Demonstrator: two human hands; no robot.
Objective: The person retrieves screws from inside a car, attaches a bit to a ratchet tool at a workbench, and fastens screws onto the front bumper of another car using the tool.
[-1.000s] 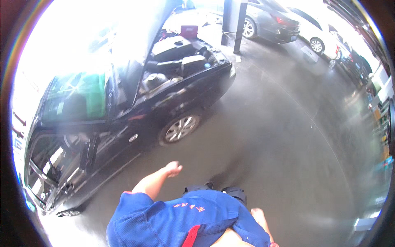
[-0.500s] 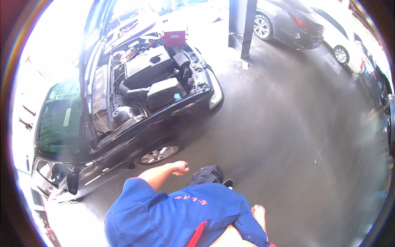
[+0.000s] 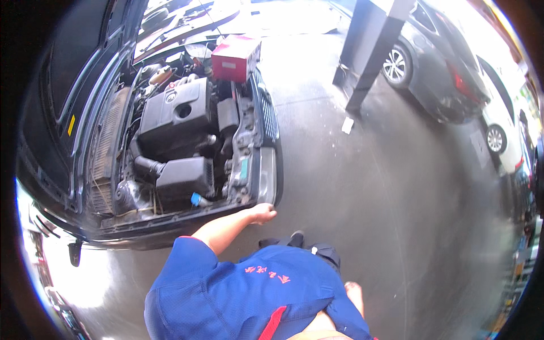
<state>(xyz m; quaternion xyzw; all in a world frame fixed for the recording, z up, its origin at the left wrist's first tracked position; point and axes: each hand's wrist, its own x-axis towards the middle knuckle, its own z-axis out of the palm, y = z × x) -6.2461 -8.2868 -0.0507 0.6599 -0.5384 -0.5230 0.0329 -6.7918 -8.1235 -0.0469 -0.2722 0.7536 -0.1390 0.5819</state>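
Observation:
My left hand (image 3: 263,214) hangs out in front of my blue shirt, fingers curled in a loose fist with nothing visible in them. In the picture it overlaps the front corner of a dark car (image 3: 153,242), just below the headlight (image 3: 267,173); whether it touches the car I cannot tell. Low at my other side is my right hand (image 3: 354,292), partly cut off by the sleeve, its fingers too small to read. Under the raised hood (image 3: 56,107) the engine cover (image 3: 178,110), air filter box (image 3: 184,177) and blue cap (image 3: 196,199) lie exposed.
A red box (image 3: 232,59) rests on the front of the engine bay. A dark pillar (image 3: 368,56) stands ahead, with a white scrap (image 3: 347,125) on the floor by its foot. Beyond it are a grey car (image 3: 433,68) and a white car (image 3: 498,113).
I have moved nearer the car's front, and the engine bay now lies closer on my left. My left hand has come level with the headlight corner; my right hand stays low.

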